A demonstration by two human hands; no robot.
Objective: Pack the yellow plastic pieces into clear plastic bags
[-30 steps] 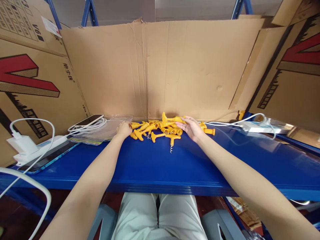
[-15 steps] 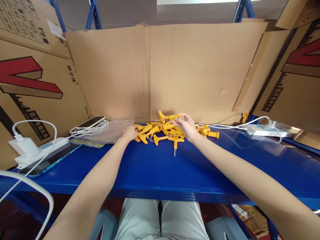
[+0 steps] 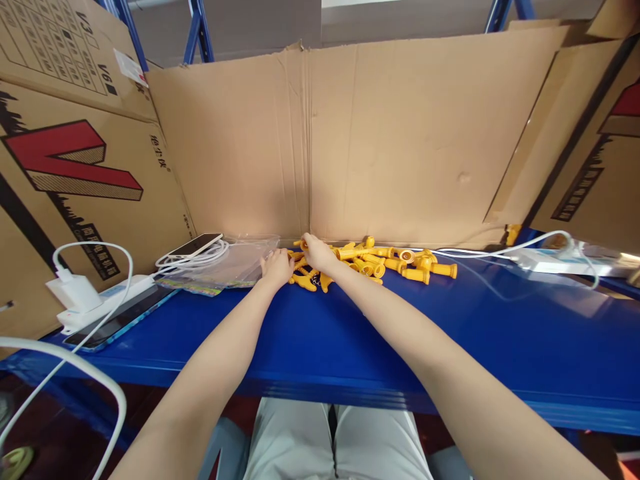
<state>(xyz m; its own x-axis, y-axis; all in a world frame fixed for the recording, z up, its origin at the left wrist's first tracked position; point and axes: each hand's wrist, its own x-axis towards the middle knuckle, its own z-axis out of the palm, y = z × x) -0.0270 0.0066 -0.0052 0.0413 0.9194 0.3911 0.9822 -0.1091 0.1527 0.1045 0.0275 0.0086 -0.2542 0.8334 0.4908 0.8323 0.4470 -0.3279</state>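
Observation:
Yellow T-handled corkscrews (image 3: 367,267) lie in a loose pile at the back of the blue shelf, some with hollow round ends facing me. At the pile's left end rests my left hand (image 3: 278,268), palm down with its fingers a little apart, touching the pile's edge. My right hand (image 3: 320,256) reaches across the left part of the pile, fingers curled around a yellow corkscrew (image 3: 303,245) whose round end shows beside the fingertips. Most of that piece is hidden behind the hand. A handle (image 3: 304,283) and a bit of metal spiral (image 3: 315,279) show below the hands.
A clear plastic bag (image 3: 235,263), a phone (image 3: 195,245) and coiled white cable lie left of the pile. Farther left are a power strip with charger (image 3: 75,293) and another phone (image 3: 125,323). Cardboard (image 3: 400,133) walls the back; another power strip (image 3: 565,259) lies right.
My right hand has moved left and down to the pile's left part. The corkscrew it held up is no longer raised there. The view has shifted slightly.

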